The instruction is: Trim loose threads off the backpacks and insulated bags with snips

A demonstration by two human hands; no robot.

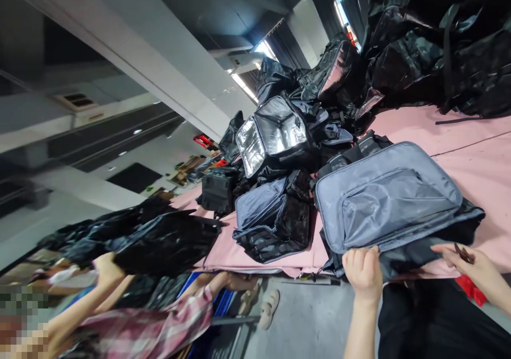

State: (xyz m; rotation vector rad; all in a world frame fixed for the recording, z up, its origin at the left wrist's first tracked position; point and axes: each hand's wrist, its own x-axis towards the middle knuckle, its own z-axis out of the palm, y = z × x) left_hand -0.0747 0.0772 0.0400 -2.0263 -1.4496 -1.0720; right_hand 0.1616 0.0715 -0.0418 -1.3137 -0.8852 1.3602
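Fingers [361,255] of the left hand [363,274] fold shut over the near edge of the grey bag [391,199], lying flat on the pink table [459,135], apparently to steady it, while the right hand [477,271] pinches a small dark tool [463,253] (possibly thread snips, view blurred).

Even light comes from ceiling strips [243,85] and a far window [342,12], glaring off a foil bag [275,130]. The view is tilted and stretched at the edges; the lower left is blurred.
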